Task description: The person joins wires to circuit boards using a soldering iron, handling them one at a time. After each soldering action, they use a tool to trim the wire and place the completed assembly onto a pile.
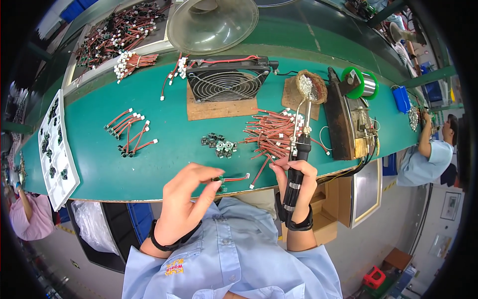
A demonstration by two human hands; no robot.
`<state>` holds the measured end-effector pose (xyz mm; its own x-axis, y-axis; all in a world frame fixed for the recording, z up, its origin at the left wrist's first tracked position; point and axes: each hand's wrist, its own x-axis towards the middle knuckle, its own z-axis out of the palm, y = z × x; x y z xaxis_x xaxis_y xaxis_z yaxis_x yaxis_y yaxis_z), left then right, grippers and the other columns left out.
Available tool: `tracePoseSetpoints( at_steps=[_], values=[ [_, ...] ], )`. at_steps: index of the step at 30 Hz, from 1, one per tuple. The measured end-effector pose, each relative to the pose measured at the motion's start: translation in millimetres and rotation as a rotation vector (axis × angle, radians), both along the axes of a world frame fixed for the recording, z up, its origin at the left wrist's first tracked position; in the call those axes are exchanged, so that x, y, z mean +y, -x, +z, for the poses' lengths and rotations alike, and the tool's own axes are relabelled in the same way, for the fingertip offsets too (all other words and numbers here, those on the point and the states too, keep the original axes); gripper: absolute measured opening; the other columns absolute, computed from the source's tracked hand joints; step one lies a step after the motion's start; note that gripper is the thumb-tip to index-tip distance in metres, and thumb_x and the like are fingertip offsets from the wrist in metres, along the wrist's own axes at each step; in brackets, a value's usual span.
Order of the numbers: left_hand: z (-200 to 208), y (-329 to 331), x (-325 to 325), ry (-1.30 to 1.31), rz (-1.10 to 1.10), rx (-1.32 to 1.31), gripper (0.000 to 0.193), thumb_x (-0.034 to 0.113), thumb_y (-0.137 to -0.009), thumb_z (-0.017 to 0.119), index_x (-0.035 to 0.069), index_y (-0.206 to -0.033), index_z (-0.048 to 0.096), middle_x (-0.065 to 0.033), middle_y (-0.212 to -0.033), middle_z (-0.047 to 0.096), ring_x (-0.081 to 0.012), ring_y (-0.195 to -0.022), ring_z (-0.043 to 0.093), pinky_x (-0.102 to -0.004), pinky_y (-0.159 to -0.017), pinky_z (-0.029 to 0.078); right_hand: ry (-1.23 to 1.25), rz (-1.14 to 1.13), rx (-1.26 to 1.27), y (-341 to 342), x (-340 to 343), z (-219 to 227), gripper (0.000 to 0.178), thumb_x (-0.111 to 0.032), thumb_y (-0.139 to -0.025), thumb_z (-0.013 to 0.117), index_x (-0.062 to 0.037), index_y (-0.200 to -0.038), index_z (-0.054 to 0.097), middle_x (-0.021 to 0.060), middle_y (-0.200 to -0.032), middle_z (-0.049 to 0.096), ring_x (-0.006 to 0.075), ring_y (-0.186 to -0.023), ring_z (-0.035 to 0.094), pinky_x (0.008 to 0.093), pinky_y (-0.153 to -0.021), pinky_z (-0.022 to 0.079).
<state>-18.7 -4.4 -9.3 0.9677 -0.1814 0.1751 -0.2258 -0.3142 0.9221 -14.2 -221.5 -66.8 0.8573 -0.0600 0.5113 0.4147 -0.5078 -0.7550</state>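
One board (219, 178) (green) in left hand (183, 193)

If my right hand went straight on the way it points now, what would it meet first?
Your right hand, gripping the black-handled tool, would probably meet the pile of red wires just ahead; the hand's height above the green table is unclear, so it might pass over them.

Red wires (269, 134), white connectors (155, 141); black soldering-iron handle (296, 178); green tabletop (89, 149).
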Motion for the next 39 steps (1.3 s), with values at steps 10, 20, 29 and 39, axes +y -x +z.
tracePoseSetpoints(
  at_steps=[10,20,29,39],
  values=[
    [20,-8,-17,-0.309,-0.16,-0.229,0.019,-0.002,-0.068,0.066,0.003,-0.085,0.062,-0.009,-0.077,0.056,-0.0265,-0.07,0.055,-0.0337,-0.06,0.045,-0.001,0.268,0.103,15,20,55,0.046,0.009,-0.07,0.071,-0.0111,-0.098,0.041,0.0107,-0.083,0.064,0.0201,-0.076,0.063,0.0359,-0.078,0.047],
    [16,-9,-17,-0.33,-0.205,-0.326,0.019,-0.001,-0.064,0.067,0.004,-0.08,0.059,-0.007,-0.076,0.055,-0.0245,-0.065,0.052,-0.0341,-0.059,0.042,0.218,0.208,-0.022,11,23,55,0.042,0.002,-0.068,0.074,-0.013,-0.098,0.048,0.0004,-0.079,0.065,0.0156,-0.068,0.06,0.039,-0.088,0.036],
    [12,-8,-15,-0.233,-0.183,-0.265,0.016,0.001,-0.069,0.066,0.004,-0.083,0.058,-0.0055,-0.079,0.054,-0.023,-0.063,0.052,-0.0325,-0.058,0.042,-0.218,0.297,0.205,14,29,49,0.042,0.008,-0.075,0.066,-0.0106,-0.1,0.039,0.0102,-0.084,0.059,0.0171,-0.075,0.057,0.0335,-0.077,0.044],
    [9,-3,-13,0.016,-0.055,0.02,0.02,-0.002,-0.08,0.059,-0.001,-0.099,0.056,-0.011,-0.087,0.056,-0.0192,-0.079,0.057,-0.0286,-0.065,0.047,-0.7,0.243,0.281,12,28,54,0.043,0.01,-0.076,0.063,-0.0065,-0.105,0.037,0.0107,-0.084,0.056,0.0135,-0.075,0.059,0.0244,-0.067,0.047]
  ],
)
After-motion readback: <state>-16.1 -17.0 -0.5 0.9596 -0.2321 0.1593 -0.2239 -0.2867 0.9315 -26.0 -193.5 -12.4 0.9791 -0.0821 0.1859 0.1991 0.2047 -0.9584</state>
